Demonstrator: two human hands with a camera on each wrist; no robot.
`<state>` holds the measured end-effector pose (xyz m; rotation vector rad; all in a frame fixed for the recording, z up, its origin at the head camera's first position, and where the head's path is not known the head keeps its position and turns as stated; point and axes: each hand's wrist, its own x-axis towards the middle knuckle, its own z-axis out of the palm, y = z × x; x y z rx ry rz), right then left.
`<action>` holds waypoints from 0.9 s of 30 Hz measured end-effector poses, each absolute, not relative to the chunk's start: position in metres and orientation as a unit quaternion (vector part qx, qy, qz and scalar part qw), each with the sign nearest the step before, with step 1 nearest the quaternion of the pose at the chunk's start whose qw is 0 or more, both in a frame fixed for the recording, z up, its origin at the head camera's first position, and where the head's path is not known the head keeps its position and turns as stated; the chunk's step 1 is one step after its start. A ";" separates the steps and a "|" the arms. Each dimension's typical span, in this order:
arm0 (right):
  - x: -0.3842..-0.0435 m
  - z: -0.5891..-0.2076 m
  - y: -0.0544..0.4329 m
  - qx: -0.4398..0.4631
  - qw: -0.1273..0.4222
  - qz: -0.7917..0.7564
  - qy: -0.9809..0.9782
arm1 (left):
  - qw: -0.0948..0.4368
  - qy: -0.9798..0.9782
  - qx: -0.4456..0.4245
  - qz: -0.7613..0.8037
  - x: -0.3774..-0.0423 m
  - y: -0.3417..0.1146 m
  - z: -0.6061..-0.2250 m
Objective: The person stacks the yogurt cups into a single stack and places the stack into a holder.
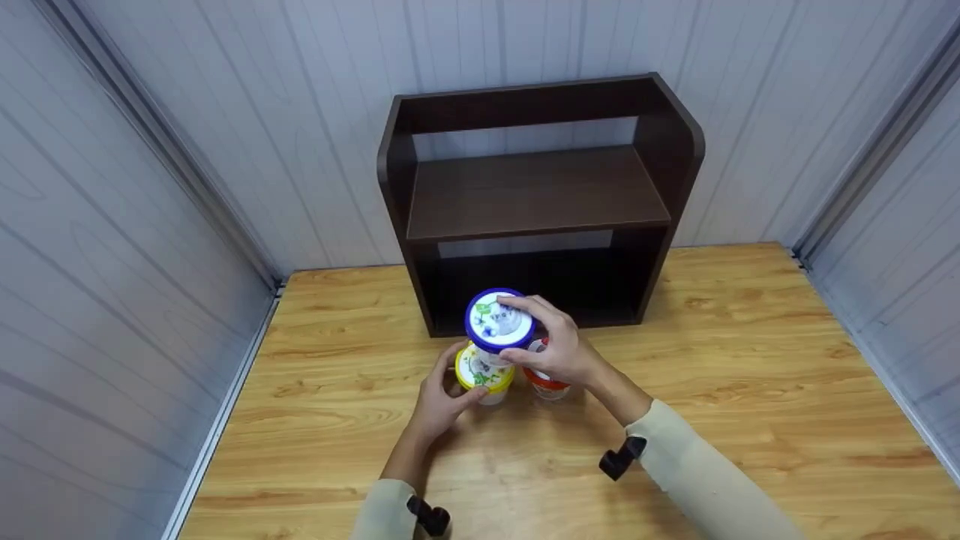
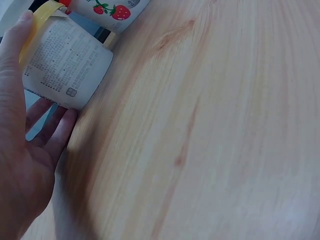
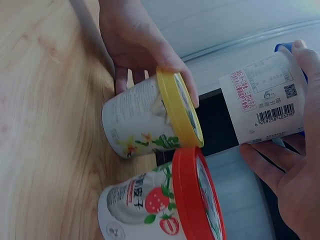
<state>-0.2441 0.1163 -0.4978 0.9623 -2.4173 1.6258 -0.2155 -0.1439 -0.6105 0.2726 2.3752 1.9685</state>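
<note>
My right hand [image 1: 561, 351] grips a paper tub with a blue lid [image 1: 499, 321], thumb and fingers spread around its side. In the right wrist view this blue-lidded tub [image 3: 265, 97] hangs above the other two, its barcode side showing. On the table stands a tub with a yellow lid [image 3: 137, 117], printed with flowers. My left hand [image 1: 436, 401] holds it, with the thumb at the lid rim and the fingers around the far side. Right beside it stands a red-lidded tub with strawberries [image 3: 150, 205], partly hidden by my right hand in the head view.
A dark brown two-tier shelf [image 1: 540, 187] stands behind the tubs against the pale panelled back wall [image 1: 337, 150]. The wood-grain table [image 1: 322, 420] extends to both sides, with panelled walls left and right.
</note>
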 end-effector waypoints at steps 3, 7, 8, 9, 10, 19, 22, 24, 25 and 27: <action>-0.244 -0.499 0.113 0.314 0.034 0.531 -0.786 | 0.024 0.764 0.086 0.639 -0.215 -0.144 -0.610; -0.244 -0.503 0.109 0.316 0.029 0.532 -0.785 | 0.024 0.766 0.083 0.636 -0.215 -0.144 -0.610; -0.244 -0.503 0.109 0.317 0.028 0.533 -0.784 | 0.024 0.767 0.082 0.636 -0.215 -0.144 -0.610; -0.244 -0.504 0.108 0.317 0.028 0.534 -0.783 | 0.024 0.768 0.083 0.634 -0.215 -0.144 -0.610; -0.244 -0.505 0.108 0.317 0.027 0.534 -0.783 | 0.024 0.769 0.083 0.634 -0.215 -0.144 -0.610; -0.242 -0.514 0.102 0.312 0.012 0.546 -0.777 | 0.023 0.771 0.081 0.631 -0.215 -0.144 -0.611; -0.240 -0.516 0.101 0.307 0.005 0.545 -0.780 | 0.022 0.775 0.081 0.627 -0.214 -0.145 -0.612; -0.239 -0.517 0.099 0.306 0.001 0.546 -0.780 | 0.022 0.776 0.082 0.625 -0.214 -0.145 -0.612; -0.238 -0.517 0.099 0.304 -0.002 0.547 -0.780 | 0.022 0.777 0.084 0.624 -0.214 -0.145 -0.613; -0.237 -0.519 0.098 0.301 -0.011 0.552 -0.778 | 0.020 0.776 0.088 0.624 -0.215 -0.146 -0.614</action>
